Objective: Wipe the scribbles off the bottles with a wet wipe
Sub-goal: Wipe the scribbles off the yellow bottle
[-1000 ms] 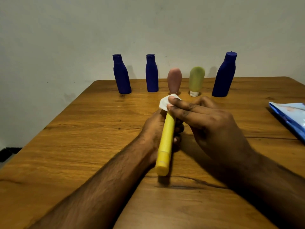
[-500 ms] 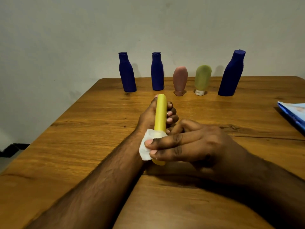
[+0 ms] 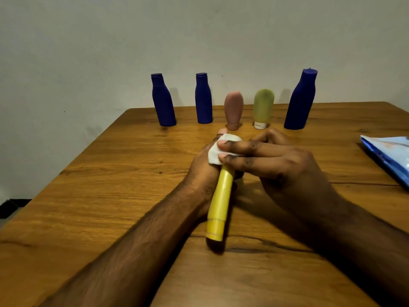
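- My left hand (image 3: 204, 167) wraps round the far half of the yellow bottle (image 3: 219, 207), fingers curled under it, so it cannot roll while I rub; its cap end points back at me, above the table (image 3: 110, 173).
- My right hand (image 3: 272, 160) pinches the folded wet wipe (image 3: 213, 152) against the yellow bottle's far end, two fingers laid straight over it to press flat.
- Beyond the yellow bottle a row waits upright by the wall: three blue bottles (image 3: 203, 100), a pink bottle (image 3: 233, 109) and a green bottle (image 3: 263, 107).
- Right of the yellow bottle lies the wipes pack (image 3: 389, 156), within reach for a fresh sheet.
- I see no scribbles on the side facing me.
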